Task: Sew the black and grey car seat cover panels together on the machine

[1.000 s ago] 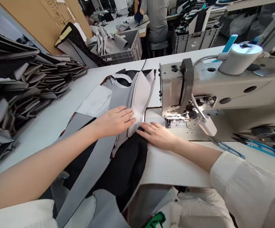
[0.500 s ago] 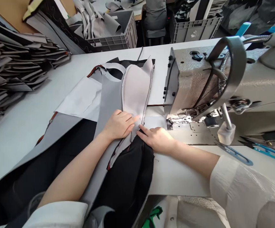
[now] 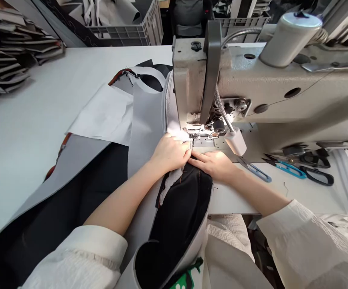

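Note:
A large padded fabric piece [image 3: 148, 108], grey foam-backed on one side and black on the other, lies across the table. Its stacked edge runs under the head of a sewing machine [image 3: 189, 76]. My left hand [image 3: 170, 153] presses on the grey layers just in front of the lit presser foot [image 3: 192, 134], its fingers bent over the edge. Close beside it, my right hand [image 3: 214, 164] grips the black edge, fingertips almost meeting the left ones; its thumb is hidden. A white sheet [image 3: 104, 114] lies on the piece's left part.
Blue-handled thread snips [image 3: 255, 170] and scissors [image 3: 294, 168] lie right of my right hand. A lamp on a flexible neck [image 3: 235, 140] hangs above them. Stacked fabric pieces [image 3: 8, 56] stand at far left; a grey crate [image 3: 126, 34] stands behind the table.
Both hands have moved the fabric edge right, up to the machine's needle area, and the curved pale panel now passes partly behind the machine head. My view has turned to the right.

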Motion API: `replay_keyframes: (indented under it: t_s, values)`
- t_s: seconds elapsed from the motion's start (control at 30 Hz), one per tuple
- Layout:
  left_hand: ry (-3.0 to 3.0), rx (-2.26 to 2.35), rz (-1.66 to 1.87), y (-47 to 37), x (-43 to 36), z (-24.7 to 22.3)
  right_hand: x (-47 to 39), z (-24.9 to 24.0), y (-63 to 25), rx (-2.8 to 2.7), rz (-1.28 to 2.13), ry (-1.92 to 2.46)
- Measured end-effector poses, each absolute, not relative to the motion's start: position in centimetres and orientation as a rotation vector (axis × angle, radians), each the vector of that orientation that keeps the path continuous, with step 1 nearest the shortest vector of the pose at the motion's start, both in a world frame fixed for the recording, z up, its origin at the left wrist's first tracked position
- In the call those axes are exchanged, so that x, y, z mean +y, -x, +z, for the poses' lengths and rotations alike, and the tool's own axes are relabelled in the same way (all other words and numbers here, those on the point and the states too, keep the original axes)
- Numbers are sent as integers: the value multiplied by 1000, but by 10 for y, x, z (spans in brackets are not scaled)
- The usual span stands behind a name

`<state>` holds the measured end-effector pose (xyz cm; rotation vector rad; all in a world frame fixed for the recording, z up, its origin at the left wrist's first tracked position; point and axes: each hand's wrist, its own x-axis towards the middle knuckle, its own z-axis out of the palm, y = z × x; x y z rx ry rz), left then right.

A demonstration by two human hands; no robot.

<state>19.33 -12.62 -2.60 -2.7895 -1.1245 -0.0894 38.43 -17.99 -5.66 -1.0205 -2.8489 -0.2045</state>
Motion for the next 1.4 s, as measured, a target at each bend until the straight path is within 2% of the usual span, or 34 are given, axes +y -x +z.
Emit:
replay_keyframes:
  t_s: [0.27,0.63,0.8,0.97,1.17,1.4]
  values:
    - [2678,-1275,-150,-203,-136,-29,-171,-63,-401,-2782,-189,854]
    - [2729,-1263,-161,-203,-135,-25,-167,-62,-405,-2749,-34,963]
    - [2728,-1238,-141,-201,-149,-26,-178,-55,-410,-2751,26,775]
    - [2716,-1243,-134,-202,-154,-28,-191,-51,-402,-2801,-13,731]
    - [2707,-1259,-292,-198,-158,-34,-194,-55,-396,-2786,-128,763]
    - [2603,-1429,-364,-213,-168,-41,-192,-55,-403,-2817,-108,750]
